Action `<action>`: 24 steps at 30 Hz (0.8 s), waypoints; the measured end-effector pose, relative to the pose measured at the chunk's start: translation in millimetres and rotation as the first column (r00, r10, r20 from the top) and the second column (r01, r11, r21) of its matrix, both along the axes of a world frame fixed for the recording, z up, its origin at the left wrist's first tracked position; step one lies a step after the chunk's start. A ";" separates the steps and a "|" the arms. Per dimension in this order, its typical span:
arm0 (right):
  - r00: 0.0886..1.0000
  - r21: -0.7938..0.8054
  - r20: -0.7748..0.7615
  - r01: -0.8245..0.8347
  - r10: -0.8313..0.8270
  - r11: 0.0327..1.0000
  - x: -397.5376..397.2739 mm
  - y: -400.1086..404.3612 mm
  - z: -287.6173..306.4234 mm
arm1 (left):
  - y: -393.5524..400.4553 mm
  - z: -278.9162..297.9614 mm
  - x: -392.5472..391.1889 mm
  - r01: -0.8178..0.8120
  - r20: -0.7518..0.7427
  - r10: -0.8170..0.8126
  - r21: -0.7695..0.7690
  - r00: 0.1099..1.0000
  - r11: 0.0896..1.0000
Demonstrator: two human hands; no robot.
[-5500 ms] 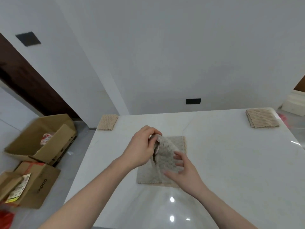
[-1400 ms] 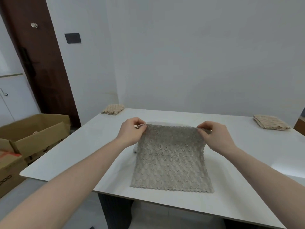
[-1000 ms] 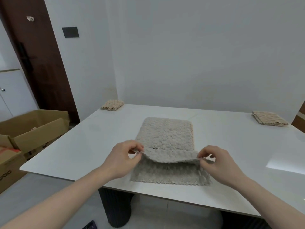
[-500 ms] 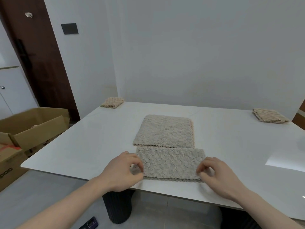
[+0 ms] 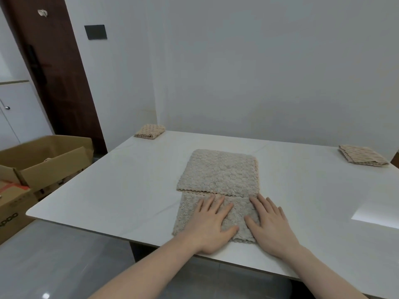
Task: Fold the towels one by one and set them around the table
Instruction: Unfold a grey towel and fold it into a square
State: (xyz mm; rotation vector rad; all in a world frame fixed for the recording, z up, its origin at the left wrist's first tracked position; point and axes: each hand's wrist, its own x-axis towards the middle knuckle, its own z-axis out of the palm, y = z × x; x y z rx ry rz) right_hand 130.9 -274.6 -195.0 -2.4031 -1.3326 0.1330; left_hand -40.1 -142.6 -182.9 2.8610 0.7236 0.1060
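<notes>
From the head view, the left hand point(image 5: 210, 225) and right hand point(image 5: 269, 226) lie flat with fingers straight and spread, gripping nothing, pressing the folded grey towel point(image 5: 236, 214) at the white table's point(image 5: 129, 190) near edge, just before a second towel point(image 5: 218, 172), while two folded beige towels point(image 5: 149, 131) point(image 5: 362, 155) sit at the far corners

place: home room | signs: white tabletop point(image 5: 129, 180), dark wood door point(image 5: 54, 72), white cupboard point(image 5: 19, 113), open cardboard boxes point(image 5: 43, 160) on grey tiled floor point(image 5: 54, 266)
</notes>
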 end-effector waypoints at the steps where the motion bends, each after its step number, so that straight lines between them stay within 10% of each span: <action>1: 1.000 0.002 0.004 0.006 -0.006 1.000 0.2 1.0 -0.7 | 0.1 -3.5 0.2 -0.003 -0.002 0.003 0.012 1.000 1.000; 24: 0.959 0.131 -0.152 0.259 -0.239 0.957 -1.2 5.4 12.3 | 73.9 -7.9 -47.6 -0.370 0.353 0.435 -0.238 0.828 0.898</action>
